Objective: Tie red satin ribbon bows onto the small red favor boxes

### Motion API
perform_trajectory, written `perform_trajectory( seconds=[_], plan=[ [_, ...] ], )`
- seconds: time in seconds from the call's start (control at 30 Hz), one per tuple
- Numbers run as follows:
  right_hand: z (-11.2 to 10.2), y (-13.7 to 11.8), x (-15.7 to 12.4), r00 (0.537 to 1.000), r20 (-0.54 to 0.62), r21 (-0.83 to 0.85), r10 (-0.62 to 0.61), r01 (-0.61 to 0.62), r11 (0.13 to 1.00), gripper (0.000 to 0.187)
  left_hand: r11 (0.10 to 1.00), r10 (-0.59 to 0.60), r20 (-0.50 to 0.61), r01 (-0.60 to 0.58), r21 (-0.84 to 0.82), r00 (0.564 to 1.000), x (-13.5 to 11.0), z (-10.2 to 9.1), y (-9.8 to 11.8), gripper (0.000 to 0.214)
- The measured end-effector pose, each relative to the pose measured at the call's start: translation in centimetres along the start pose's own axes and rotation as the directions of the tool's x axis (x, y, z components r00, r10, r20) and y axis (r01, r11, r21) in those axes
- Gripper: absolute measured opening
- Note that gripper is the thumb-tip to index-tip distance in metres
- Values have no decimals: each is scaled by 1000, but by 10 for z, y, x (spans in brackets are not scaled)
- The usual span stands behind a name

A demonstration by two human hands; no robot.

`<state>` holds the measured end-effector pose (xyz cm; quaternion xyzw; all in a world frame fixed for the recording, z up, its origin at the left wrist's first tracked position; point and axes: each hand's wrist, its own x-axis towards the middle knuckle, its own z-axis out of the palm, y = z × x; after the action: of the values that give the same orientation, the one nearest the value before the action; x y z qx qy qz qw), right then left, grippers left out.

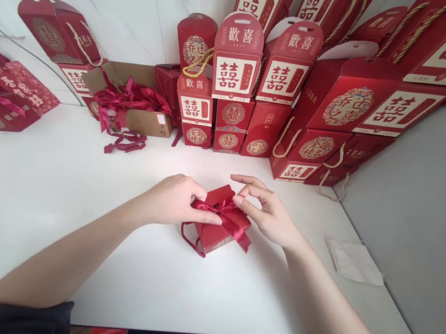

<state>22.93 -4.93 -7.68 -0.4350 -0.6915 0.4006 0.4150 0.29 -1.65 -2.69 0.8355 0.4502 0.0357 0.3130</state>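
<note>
A small red gift box (219,232) sits on the white table (53,208), a dark red ribbon bow (227,214) tied across its top. My left hand (178,200) is closed, pinching the left loop of the bow beside the box. My right hand (269,210) pinches the right side of the bow with thumb and forefinger, the other fingers spread. One ribbon tail hangs down the box's right front, and a red cord loop lies at its lower left.
Stacked red gift boxes and bags (285,87) line the back wall. An open cardboard box (143,110) holds a heap of red ribbons. More red boxes (3,95) lie far left. A folded white tissue (353,262) rests by the right table edge.
</note>
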Motion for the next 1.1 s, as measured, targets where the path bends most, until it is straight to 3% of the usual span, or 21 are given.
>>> perform_trajectory(
  seconds=[0.1, 0.17, 0.27, 0.4, 0.57, 0.63, 0.7, 0.83, 0.9, 0.93, 1.0, 1.1],
  plan=[
    [1, -8, -4, 983, -144, -136, -115, 95, 986, 14, 979, 19, 170, 16, -202, 985, 3, -8, -7, 49],
    [5, -15, -9, 954, -173, -287, -246, 190, 939, 14, 958, 70, 206, -9, -286, 976, 7, -9, -12, 46],
    [17, -30, -16, 920, -20, -514, -393, 327, 793, 14, 940, 115, 177, -50, -336, 977, 11, -6, -16, 42],
    [45, -46, -19, 873, 179, -704, -454, 436, 560, 20, 942, 86, 124, -40, -333, 989, 12, 1, -17, 36],
    [73, -55, -21, 888, 116, -886, -445, 295, 357, 19, 924, 54, 89, -16, -382, 995, 12, 6, -17, 32],
    [76, -55, -23, 855, 111, -905, -506, 298, 305, 23, 923, 27, 89, 9, -385, 996, 12, 6, -16, 33],
    [75, -53, -25, 802, 183, -870, -569, 402, 286, 26, 927, 17, 81, 14, -375, 997, 12, 6, -14, 38],
    [67, -48, -28, 695, 361, -712, -621, 636, 299, 29, 953, 28, 39, -15, -304, 999, 10, 6, -10, 49],
    [58, -47, -28, 672, 419, -596, -611, 711, 373, 27, 966, 20, 23, -13, -260, 1000, 10, 6, -9, 51],
    [53, -47, -28, 678, 432, -519, -594, 726, 451, 23, 970, 19, 21, -13, -244, 1000, 9, 6, -8, 52],
    [37, -45, -26, 746, 397, -357, -534, 662, 659, 17, 975, 15, 18, -11, -222, 1000, 9, 7, -7, 54],
    [12, -40, -21, 918, 205, -251, -341, 386, 888, 11, 984, -24, 13, 26, -178, 1000, 7, 7, -4, 56]
  ],
)
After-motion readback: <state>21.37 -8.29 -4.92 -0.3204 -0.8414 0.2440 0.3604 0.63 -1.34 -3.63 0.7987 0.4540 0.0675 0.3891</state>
